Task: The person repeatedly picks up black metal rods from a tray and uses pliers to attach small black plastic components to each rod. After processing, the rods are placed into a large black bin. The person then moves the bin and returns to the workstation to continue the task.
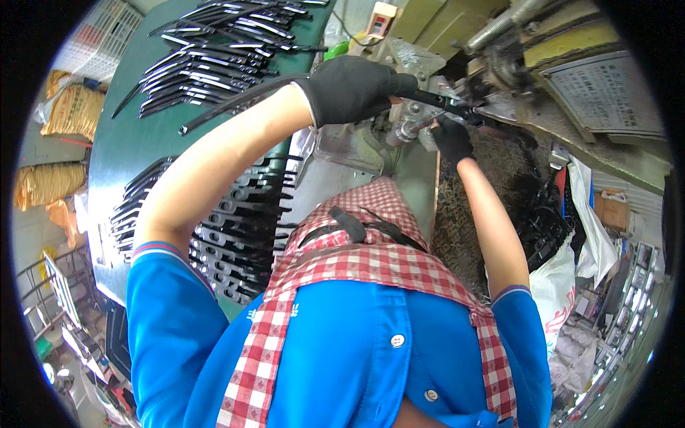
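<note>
My left hand (354,88), in a black glove, is closed around a long thin black metal strip (235,104) that runs back over my forearm toward the green table. Its front end reaches a small clamp of the machine (464,108). My right hand (452,138), also in a black glove, sits just below that clamp with its fingers curled at the strip's tip; what it grips is hidden. I wear a blue shirt and a red-checked apron.
A green table (118,153) at the left carries several rows of black strips (214,50) and black brackets (235,242). A heavy press (542,50) fills the top right. Black parts (546,221) lie in a white sack at the right. Yellow sacks (71,110) stand far left.
</note>
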A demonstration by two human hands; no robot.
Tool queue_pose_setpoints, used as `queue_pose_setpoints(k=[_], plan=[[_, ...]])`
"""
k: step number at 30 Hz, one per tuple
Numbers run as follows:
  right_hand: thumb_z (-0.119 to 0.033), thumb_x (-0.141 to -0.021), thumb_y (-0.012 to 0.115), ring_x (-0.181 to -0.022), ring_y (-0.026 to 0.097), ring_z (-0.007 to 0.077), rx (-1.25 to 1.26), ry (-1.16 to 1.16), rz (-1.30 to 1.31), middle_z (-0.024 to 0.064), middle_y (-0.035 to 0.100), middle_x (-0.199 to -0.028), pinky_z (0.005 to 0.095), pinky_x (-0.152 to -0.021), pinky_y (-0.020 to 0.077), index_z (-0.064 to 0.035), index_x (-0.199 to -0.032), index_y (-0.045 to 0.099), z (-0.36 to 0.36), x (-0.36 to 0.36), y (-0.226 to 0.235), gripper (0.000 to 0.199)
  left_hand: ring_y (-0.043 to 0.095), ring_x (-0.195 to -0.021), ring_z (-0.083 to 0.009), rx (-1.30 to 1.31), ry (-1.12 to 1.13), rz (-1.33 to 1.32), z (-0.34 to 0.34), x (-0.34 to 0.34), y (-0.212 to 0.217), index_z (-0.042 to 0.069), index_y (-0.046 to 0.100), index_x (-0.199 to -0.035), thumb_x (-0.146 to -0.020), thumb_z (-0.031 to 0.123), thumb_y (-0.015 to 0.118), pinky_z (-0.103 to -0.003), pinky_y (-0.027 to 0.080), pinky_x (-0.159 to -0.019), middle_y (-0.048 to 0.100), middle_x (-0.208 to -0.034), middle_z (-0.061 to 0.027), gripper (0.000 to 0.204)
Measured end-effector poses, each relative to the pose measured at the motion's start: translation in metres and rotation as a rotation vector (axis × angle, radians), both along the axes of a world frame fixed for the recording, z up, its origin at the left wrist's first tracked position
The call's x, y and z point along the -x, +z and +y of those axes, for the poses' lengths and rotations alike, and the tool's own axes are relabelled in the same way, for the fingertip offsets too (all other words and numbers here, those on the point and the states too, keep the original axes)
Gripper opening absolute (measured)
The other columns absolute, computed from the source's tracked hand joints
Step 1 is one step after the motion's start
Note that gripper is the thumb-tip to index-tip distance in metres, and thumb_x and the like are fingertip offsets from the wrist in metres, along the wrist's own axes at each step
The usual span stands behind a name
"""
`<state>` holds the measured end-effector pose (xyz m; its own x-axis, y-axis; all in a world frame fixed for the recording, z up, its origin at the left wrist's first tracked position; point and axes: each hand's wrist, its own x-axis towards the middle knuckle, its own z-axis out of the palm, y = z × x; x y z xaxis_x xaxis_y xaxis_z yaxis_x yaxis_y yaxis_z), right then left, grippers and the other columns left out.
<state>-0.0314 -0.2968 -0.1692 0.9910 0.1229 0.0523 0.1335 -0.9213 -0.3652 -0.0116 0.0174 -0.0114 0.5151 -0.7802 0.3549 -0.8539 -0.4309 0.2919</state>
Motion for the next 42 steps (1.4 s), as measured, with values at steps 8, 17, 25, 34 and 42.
queue_pose_setpoints(k=[8, 17, 25, 34, 42], plan=[[-0.032, -0.082, 0.059, -0.094, 0.063, 0.0352, 0.321, -0.140, 0.279, 0.0165, 0.066, -0.098, 0.0444, -0.082, 0.0497, -0.0079, -0.095, 0.066, 0.027, -0.017, 0.008, 0.028, 0.064, -0.072, -0.0326, -0.343, 0.229, 0.308, 0.157, 0.052, -0.024, 0.013, 0.062, -0.105, -0.081, 0.013, 0.061, -0.042, 0.050, -0.064, 0.063, -0.077, -0.0139, 0.024], [-0.020, -0.085, 0.057, -0.075, 0.062, 0.0254, -0.145, -0.059, 0.115, 0.0145, 0.063, -0.082, 0.0377, -0.068, 0.0493, -0.0061, -0.094, 0.063, -0.015, -0.025, -0.032, 0.017, 0.061, -0.090, -0.0349, -0.084, 0.774, 0.375, 0.282, 0.131, -0.110, 0.010, 0.066, -0.102, -0.086, 0.027, 0.054, -0.042, 0.049, -0.077, 0.064, -0.101, -0.0126, 0.027], [-0.010, -0.088, 0.063, -0.077, 0.054, 0.0146, -1.290, -0.307, 0.398, 0.0034, 0.055, -0.087, 0.0316, -0.064, 0.0476, -0.0035, -0.100, 0.055, 0.040, 0.036, 0.121, 0.016, 0.060, -0.088, -0.0371, -0.136, 0.923, 0.210, 0.267, 0.070, -0.113, 0.007, 0.063, -0.096, -0.085, 0.024, 0.059, -0.043, 0.048, -0.074, 0.063, -0.097, -0.0152, 0.021], [-0.022, -0.084, 0.069, -0.061, 0.059, 0.0122, -0.990, -0.134, -0.045, 0.0054, 0.065, -0.076, 0.0288, -0.060, 0.0474, -0.0016, -0.084, 0.058, 0.069, 0.052, 0.119, 0.024, 0.049, -0.114, -0.0397, -0.608, 0.802, 0.190, 0.272, 0.001, -0.152, 0.014, 0.053, -0.122, -0.075, 0.005, 0.061, -0.045, 0.044, -0.094, 0.053, -0.124, -0.0158, 0.049], [-0.007, -0.082, 0.061, -0.086, 0.064, 0.0215, -0.368, -0.466, -0.260, 0.0121, 0.066, -0.093, 0.0327, -0.078, 0.0512, -0.0048, -0.097, 0.061, -0.122, 0.119, -0.010, 0.015, 0.054, -0.101, -0.0367, -0.559, 0.590, 0.170, 0.303, 0.014, -0.162, 0.010, 0.057, -0.111, -0.074, 0.002, 0.059, -0.046, 0.045, -0.084, 0.057, -0.108, -0.0154, 0.037]])
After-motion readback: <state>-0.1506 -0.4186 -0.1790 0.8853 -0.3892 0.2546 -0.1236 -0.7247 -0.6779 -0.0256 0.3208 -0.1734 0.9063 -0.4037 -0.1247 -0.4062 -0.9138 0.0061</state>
